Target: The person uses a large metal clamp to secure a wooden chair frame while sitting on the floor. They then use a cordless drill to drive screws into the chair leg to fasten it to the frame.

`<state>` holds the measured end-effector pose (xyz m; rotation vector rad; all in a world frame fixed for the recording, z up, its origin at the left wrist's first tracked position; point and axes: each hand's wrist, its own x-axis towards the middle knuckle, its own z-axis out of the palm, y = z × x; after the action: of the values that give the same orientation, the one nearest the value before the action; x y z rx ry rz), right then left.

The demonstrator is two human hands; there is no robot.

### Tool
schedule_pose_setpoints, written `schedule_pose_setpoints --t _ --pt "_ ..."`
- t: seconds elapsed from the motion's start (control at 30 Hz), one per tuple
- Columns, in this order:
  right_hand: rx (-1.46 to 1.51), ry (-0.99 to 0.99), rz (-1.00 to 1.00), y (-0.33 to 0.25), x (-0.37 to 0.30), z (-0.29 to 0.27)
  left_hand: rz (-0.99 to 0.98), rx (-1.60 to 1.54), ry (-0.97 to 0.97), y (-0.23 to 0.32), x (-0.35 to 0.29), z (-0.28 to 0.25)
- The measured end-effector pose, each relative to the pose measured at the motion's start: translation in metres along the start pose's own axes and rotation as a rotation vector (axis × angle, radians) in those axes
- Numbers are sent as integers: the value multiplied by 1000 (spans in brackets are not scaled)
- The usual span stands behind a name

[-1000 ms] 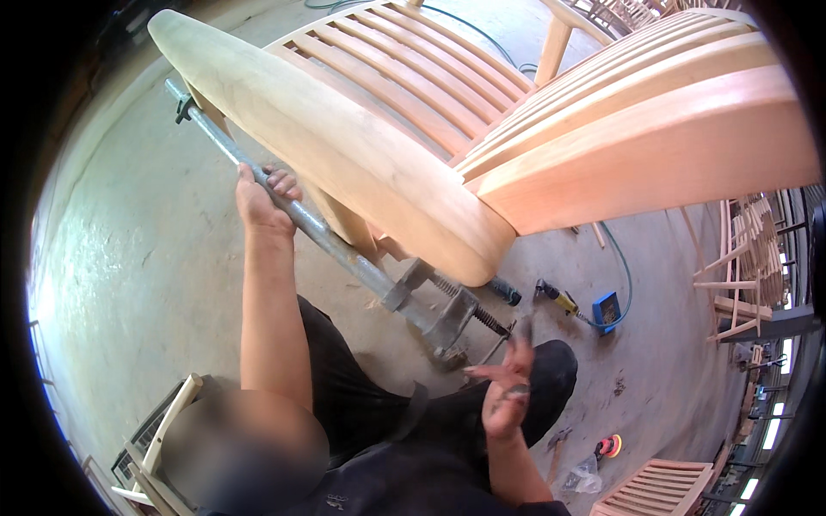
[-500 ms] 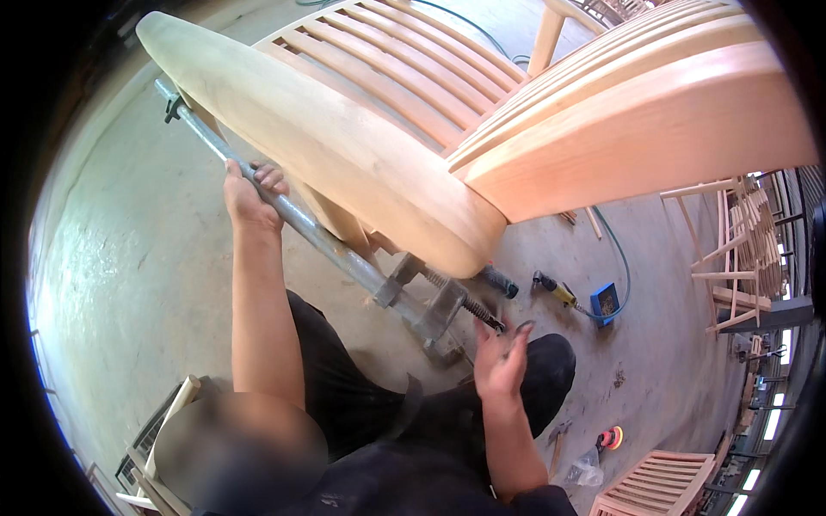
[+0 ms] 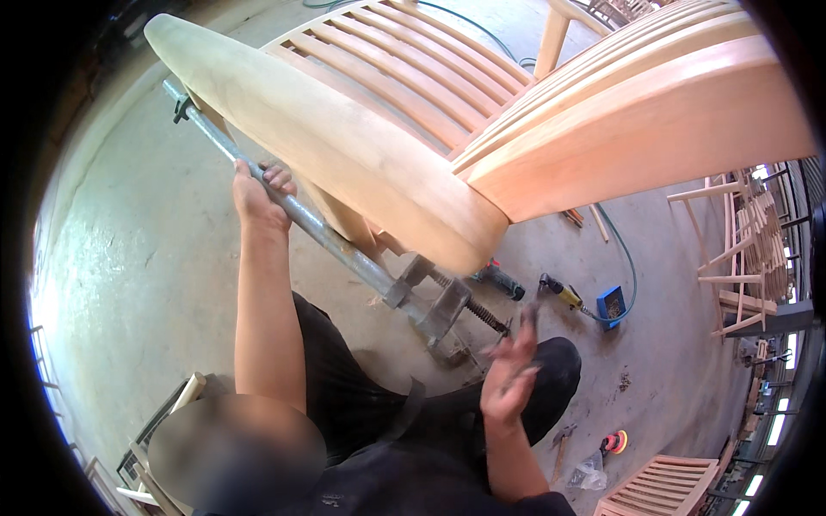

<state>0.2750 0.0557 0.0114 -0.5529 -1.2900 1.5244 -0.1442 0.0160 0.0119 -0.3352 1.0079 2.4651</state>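
A long metal pipe clamp (image 3: 340, 250) runs slantwise under the broad armrest (image 3: 335, 129) of a pale wooden slatted chair (image 3: 413, 73). My left hand (image 3: 263, 196) is wrapped round its pipe, left of the armrest. Toward its near end sit the heavy screw jaws (image 3: 430, 297), with a threaded screw (image 3: 487, 316) sticking out to the right. Close to the screw's end, my right hand (image 3: 512, 374) is raised with fingers spread and somewhat blurred; nothing shows in it. Whether a fingertip touches the screw's handle is hard to tell.
On the concrete floor lie a cordless drill (image 3: 499, 279), a yellow air tool (image 3: 561, 292) with a green hose, a small blue box (image 3: 611, 307), a hammer (image 3: 561, 447) and a red-and-yellow sander (image 3: 614, 442). Wooden chair frames (image 3: 748, 249) stand at right; a slatted piece (image 3: 658, 487) lies lower right.
My right hand has shifted slightly right, and its fingers have swung upward beside the screw's end. My left hand keeps its grip on the pipe. The whole view has shifted a little.
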Motion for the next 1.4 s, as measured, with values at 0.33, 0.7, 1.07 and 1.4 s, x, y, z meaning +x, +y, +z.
schedule_pose_setpoints --t 0.33,0.7,1.07,1.4 --pt "-313 -39 14 19 -2 -34 -5 -5 -45 -2 12 -9" --pt "-179 -3 183 36 -14 -55 10 -6 -15 -4 16 -7" --pt "-119 81 379 33 -18 -40 -100 -43 -14 0 10 -6" --pt "-1119 -83 -567 -34 -1 -34 -71 -26 117 9 8 -9"
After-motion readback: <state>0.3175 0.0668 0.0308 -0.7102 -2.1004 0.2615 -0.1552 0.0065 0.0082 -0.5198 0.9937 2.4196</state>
